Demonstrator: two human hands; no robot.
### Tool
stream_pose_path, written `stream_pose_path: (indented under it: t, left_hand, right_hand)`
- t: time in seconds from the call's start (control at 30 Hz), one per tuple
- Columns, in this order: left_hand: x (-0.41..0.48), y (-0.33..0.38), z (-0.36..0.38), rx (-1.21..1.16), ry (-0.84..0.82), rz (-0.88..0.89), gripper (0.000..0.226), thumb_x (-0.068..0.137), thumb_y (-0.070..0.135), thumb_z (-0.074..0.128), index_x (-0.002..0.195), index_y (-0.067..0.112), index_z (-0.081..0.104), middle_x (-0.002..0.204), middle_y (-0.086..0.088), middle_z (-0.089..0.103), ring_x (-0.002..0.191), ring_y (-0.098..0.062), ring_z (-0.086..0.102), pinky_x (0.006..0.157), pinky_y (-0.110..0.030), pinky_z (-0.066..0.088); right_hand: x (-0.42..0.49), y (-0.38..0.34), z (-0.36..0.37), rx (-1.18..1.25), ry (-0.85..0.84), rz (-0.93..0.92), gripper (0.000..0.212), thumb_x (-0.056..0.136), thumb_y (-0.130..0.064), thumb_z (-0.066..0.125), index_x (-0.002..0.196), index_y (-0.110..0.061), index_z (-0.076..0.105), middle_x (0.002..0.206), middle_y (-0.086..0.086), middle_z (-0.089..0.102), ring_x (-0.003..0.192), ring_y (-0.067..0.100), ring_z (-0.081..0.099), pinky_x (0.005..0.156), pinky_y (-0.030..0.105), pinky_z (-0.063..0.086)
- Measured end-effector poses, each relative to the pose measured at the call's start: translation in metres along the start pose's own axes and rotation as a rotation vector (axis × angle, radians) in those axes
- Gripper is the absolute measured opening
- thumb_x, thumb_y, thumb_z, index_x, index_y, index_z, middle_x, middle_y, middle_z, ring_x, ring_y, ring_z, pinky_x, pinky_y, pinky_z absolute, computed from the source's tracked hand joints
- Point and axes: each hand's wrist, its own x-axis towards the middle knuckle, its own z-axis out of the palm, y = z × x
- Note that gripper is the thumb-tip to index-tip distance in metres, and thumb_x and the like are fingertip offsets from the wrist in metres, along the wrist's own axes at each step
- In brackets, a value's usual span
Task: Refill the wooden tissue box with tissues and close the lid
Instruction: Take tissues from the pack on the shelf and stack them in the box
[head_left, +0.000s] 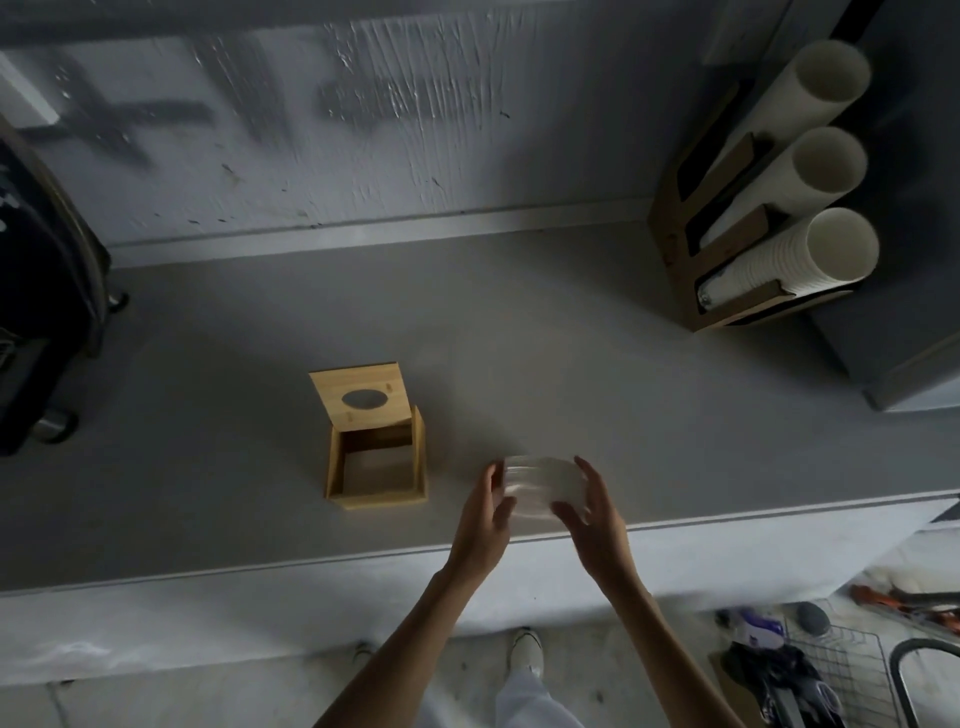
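Our left hand (485, 512) and right hand (589, 512) clasp a blurry white tissue stack (535, 486) from both sides, fingers curled, over the grey counter (623, 395). Left of it, the square wooden tissue box (376, 467) sits empty, oval-holed lid (363, 397) tipped back; cup holder (727, 234) far right, cropped.

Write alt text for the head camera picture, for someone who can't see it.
Two bare hands, left and right, hold a white tissue stack over a grey counter. Left of it sits an empty wooden box with its lid open; a cup holder stands far right.
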Motion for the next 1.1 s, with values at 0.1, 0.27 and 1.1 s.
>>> stream_pose_path:
  t: [0.1, 0.27, 1.1]
  left_hand:
    - [-0.014, 0.017, -0.018, -0.092, 0.010, -0.021, 0.042, 0.090, 0.043, 0.055, 0.128, 0.030, 0.042, 0.120, 0.011, 0.060, 0.105, 0.005, 0.059, 0.088, -0.017, 0.050]
    - [-0.030, 0.049, -0.078, -0.148, 0.136, -0.017, 0.035, 0.087, 0.035, 0.065, 0.119, 0.024, 0.054, 0.103, 0.019, 0.064, 0.094, 0.004, 0.063, 0.075, -0.013, 0.051]
    - [0.021, 0.015, -0.215, 0.160, 0.204, -0.452, 0.033, 0.090, 0.015, 0.043, 0.118, 0.007, 0.057, 0.122, -0.017, 0.061, 0.115, -0.034, 0.054, 0.096, -0.037, 0.043]
  right_hand:
    - [-0.005, -0.011, -0.006, 0.132, 0.051, 0.081, 0.059, 0.082, -0.013, 0.073, 0.135, -0.019, 0.048, 0.105, -0.005, 0.072, 0.093, 0.008, 0.070, 0.077, 0.021, 0.055]
    - [-0.011, -0.061, 0.018, 0.111, 0.001, 0.020, 0.045, 0.082, -0.015, 0.074, 0.124, -0.017, 0.060, 0.098, -0.001, 0.074, 0.088, 0.010, 0.071, 0.076, 0.032, 0.058]
    - [0.001, -0.171, 0.204, -0.566, 0.069, 0.045, 0.033, 0.090, -0.031, 0.041, 0.116, -0.017, 0.056, 0.105, 0.007, 0.066, 0.090, 0.025, 0.062, 0.070, 0.035, 0.055]
